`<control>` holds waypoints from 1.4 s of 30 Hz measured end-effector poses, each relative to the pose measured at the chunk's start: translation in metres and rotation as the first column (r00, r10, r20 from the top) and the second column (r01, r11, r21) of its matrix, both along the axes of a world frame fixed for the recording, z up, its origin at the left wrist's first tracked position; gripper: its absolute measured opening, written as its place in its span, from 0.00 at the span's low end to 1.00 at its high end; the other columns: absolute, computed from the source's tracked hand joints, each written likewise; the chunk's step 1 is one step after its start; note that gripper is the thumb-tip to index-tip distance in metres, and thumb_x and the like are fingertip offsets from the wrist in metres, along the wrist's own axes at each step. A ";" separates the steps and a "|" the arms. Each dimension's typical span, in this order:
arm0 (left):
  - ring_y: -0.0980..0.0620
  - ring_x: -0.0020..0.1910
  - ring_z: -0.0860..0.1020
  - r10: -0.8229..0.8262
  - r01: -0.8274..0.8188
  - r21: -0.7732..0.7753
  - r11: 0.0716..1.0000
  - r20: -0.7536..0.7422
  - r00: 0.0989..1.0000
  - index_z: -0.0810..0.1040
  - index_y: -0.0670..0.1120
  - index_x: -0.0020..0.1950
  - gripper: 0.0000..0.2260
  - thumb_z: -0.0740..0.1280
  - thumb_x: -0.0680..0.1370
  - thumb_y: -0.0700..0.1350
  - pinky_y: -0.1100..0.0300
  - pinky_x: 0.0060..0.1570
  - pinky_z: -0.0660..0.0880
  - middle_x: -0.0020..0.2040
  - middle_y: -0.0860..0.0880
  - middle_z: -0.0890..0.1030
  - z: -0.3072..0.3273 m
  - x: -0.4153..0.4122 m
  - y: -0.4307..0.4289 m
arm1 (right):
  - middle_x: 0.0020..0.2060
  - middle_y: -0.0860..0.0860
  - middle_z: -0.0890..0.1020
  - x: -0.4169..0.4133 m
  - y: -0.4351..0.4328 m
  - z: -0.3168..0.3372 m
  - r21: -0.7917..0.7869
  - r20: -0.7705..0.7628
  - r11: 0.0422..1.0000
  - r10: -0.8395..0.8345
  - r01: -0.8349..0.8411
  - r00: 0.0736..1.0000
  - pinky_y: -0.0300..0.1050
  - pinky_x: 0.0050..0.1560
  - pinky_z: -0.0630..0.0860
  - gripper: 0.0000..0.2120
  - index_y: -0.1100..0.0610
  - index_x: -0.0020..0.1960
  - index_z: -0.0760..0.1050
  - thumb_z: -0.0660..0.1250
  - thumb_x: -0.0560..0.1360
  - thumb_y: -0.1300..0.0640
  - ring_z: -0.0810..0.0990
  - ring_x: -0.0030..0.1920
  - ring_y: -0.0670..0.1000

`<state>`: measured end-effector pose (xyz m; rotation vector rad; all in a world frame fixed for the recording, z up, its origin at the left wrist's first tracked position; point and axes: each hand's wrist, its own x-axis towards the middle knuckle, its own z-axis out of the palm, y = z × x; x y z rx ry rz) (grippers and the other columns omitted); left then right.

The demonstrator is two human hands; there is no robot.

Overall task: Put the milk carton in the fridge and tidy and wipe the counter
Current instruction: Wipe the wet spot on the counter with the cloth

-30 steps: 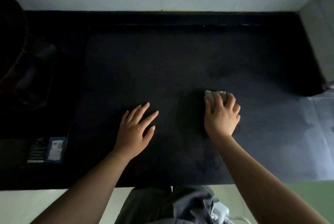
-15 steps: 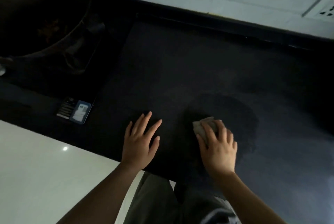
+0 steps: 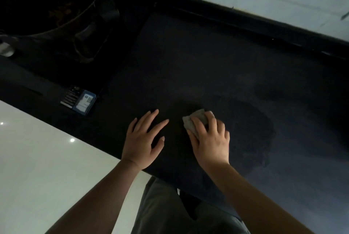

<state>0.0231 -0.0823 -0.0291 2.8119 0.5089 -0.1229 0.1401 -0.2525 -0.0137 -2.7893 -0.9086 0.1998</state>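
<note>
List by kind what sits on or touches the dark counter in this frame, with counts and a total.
Hands: 2 (left hand flat and open, right hand pressing the cloth)
Cloths: 1 (grey cloth)
Pans: 1 (dark pan, far left)
Label stickers: 1 (blue-and-white sticker)
Total: 5
</note>
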 end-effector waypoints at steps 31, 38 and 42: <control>0.45 0.72 0.64 -0.361 0.363 0.025 0.932 -0.058 0.931 0.63 0.55 0.72 0.24 0.51 0.77 0.58 0.42 0.66 0.64 0.75 0.46 0.63 0.007 -0.003 0.076 | 0.70 0.54 0.60 -0.025 0.066 0.006 0.052 -0.092 0.741 -0.664 0.669 0.742 0.59 0.57 0.65 0.19 0.46 0.66 0.65 0.56 0.77 0.44 0.62 0.63 0.61; 0.43 0.69 0.66 -0.424 0.423 -0.025 0.906 -0.019 0.906 0.69 0.54 0.69 0.22 0.54 0.77 0.56 0.40 0.63 0.66 0.73 0.47 0.66 0.007 -0.012 0.081 | 0.65 0.55 0.70 -0.093 0.058 0.001 0.036 -0.022 0.865 -0.501 0.501 0.865 0.57 0.50 0.72 0.20 0.46 0.64 0.70 0.55 0.76 0.41 0.71 0.59 0.59; 0.44 0.69 0.67 -0.481 0.479 -0.056 0.876 -0.013 0.877 0.68 0.55 0.69 0.22 0.54 0.76 0.57 0.39 0.63 0.65 0.73 0.48 0.66 0.009 -0.011 0.064 | 0.68 0.55 0.66 -0.093 0.009 -0.002 0.053 -0.017 0.766 -0.641 0.640 0.768 0.59 0.56 0.68 0.19 0.46 0.66 0.68 0.59 0.76 0.43 0.66 0.63 0.61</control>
